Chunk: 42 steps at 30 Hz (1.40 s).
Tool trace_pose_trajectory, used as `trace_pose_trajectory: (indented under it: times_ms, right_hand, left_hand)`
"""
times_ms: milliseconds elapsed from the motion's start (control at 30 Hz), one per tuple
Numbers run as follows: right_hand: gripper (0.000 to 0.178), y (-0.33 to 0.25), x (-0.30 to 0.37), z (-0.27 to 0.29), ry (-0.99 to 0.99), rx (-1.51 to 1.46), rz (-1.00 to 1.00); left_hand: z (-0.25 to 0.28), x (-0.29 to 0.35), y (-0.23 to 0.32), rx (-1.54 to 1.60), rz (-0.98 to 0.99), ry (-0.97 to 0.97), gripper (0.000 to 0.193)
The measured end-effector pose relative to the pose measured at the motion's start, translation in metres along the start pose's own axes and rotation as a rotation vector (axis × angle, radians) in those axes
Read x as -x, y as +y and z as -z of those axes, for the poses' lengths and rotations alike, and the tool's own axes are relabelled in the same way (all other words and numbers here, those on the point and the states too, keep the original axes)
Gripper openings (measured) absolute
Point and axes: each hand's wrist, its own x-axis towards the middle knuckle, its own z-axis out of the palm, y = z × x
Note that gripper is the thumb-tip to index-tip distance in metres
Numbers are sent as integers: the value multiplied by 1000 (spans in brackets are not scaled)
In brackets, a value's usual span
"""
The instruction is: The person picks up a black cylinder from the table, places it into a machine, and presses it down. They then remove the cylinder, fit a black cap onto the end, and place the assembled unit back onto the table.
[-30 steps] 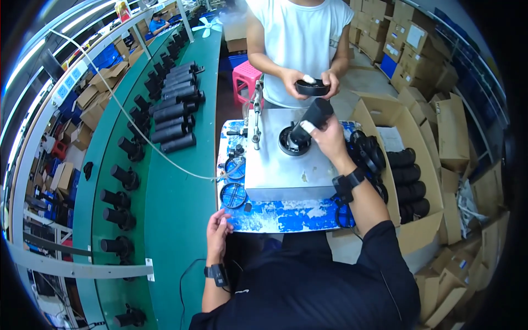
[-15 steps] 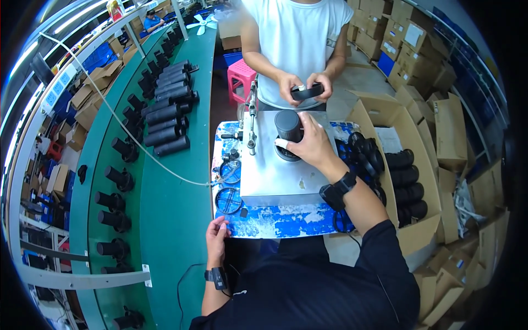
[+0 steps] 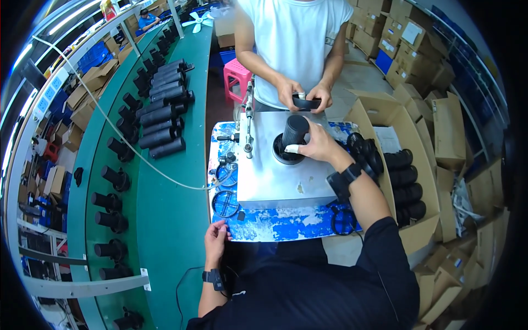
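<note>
Right hand (image 3: pixel 318 144) grips one black cylinder (image 3: pixel 294 132) (upright); left hand (image 3: pixel 216 236) holds nothing

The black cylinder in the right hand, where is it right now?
In the head view, the black cylinder stands upright in the round black socket on the metal plate, centre of the picture, right hand gripping it, just right of the upright lever.

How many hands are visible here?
4. The person's left hand rests at the tray's near edge, the right hand grips the black cylinder, a co-worker's two hands hold a black part opposite. Others may be hidden.
</note>
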Motion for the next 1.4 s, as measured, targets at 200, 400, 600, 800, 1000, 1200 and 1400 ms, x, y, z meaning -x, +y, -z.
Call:
trace_pose_trajectory:
  times_ms: [200, 400, 600, 800, 1000, 1200, 1400]
  right_hand:
    - [70, -9, -7, 11, -227, 11, -76]
    - [70, -10, 10, -20, 161, 11, -73]
    - [75, 5, -20, 20, -274, -107, 86]
    - [75, -16, 6, -21, 45, 154, -23]
    - [74, -14, 18, -31, 222, 42, -96]
    - [69, -2, 29, -49, 321, 113, -60]
    - [70, -12, 34, -51, 389, 194, -105]
  left_hand:
    - [0, 3, -3, 1, -31, 13, 25]
    - [-3, 5, -2, -33, -35, 17, 25]
    - [-2, 0, -4, -19, -48, 6, 24]
    - [-9, 3, 21, -55, -73, 21, 19]
    - [-49, -50, 135, -375, -818, 14, 13]
    - [-78, -185, 182, -828, -923, -18, 25]
    - [-97, -247, 172, -1020, -787, -101, 40]
